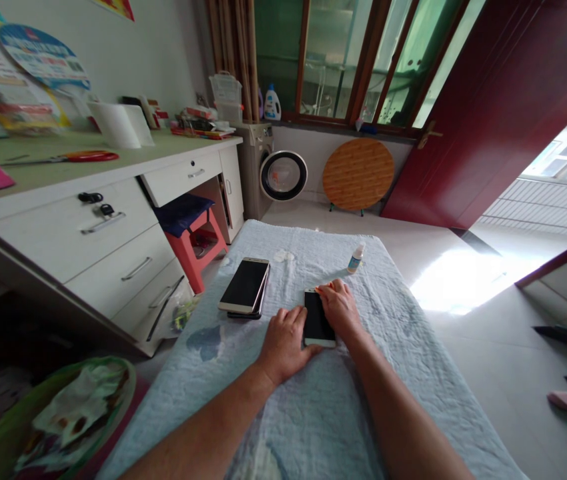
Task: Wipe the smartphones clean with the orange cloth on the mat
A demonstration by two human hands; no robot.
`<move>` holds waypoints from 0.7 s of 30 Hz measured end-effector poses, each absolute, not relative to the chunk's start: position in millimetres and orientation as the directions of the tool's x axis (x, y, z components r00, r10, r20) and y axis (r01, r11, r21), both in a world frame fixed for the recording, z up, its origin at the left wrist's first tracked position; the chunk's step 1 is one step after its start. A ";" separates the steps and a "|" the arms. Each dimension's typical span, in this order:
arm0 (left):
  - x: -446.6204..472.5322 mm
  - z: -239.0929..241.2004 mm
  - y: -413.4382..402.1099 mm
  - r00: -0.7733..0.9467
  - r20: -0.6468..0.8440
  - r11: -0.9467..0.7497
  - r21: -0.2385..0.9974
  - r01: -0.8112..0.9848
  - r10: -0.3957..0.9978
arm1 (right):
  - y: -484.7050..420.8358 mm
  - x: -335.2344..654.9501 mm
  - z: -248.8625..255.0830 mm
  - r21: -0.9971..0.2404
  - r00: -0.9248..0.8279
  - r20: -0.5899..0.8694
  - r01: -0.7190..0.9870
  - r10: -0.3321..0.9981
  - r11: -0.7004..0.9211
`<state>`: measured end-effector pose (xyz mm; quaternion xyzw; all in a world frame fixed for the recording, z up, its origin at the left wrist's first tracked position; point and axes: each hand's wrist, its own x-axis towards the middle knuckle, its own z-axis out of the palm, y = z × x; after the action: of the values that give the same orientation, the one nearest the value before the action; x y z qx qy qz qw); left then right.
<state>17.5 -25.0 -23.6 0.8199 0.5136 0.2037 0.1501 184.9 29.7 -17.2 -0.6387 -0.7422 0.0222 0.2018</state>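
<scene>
A smartphone (319, 325) with a dark screen and pale frame lies face up on the blue quilted cloth (388, 380). Along its left edge and lower corner, my left hand (284, 345) grips it, thumb by the bottom end. My right hand (340, 309) is closed at the phone's top, fingers pressing a small orange cloth (319, 289) onto the glass; most of that piece is hidden. To the left, a larger gold-framed smartphone (246, 285) rests on top of at least one other phone (255, 313). Beyond my right hand stands a small spray bottle (356, 259).
At left is a white desk (128, 230) with drawers, red-handled scissors (91, 157) and a paper roll (116, 125) on top. A red stool (193, 247) is tucked beside it. A waste bin (128, 380) stands lower left. Behind are a washing machine (253, 167) and a round wooden tabletop (358, 172).
</scene>
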 end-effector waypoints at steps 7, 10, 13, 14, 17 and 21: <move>17.9 -21.9 -25.5 0.393 0.166 -0.423 0.472 0.774 0.904 | 32.0 176.4 -17.5 -0.236 -0.200 0.227 0.938 0.953 0.253; 17.7 -19.9 -25.8 0.396 0.170 -0.427 0.476 0.769 0.903 | 28.3 172.2 -14.4 -0.255 -0.260 0.222 0.915 0.940 0.313; 17.3 -18.8 -25.8 0.401 0.173 -0.433 0.476 0.765 0.899 | 24.7 168.1 -10.6 -0.257 -0.301 0.210 0.901 0.930 0.350; 17.2 -18.4 -25.7 0.402 0.170 -0.432 0.475 0.766 0.900 | 24.1 167.1 -10.0 -0.251 -0.305 0.205 0.902 0.930 0.351; 17.3 -17.5 -26.2 0.399 0.167 -0.429 0.467 0.773 0.902 | 24.6 165.8 -10.3 -0.234 -0.284 0.193 0.916 0.939 0.326; 18.8 -17.5 -28.5 0.390 0.174 -0.425 0.450 0.785 0.904 | 27.1 166.3 -14.1 -0.222 -0.227 0.190 0.938 0.955 0.267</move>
<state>18.8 -28.5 -17.5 0.8202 0.5149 0.1998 0.1490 166.3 27.1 -14.1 -0.6046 -0.7827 0.0302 0.1445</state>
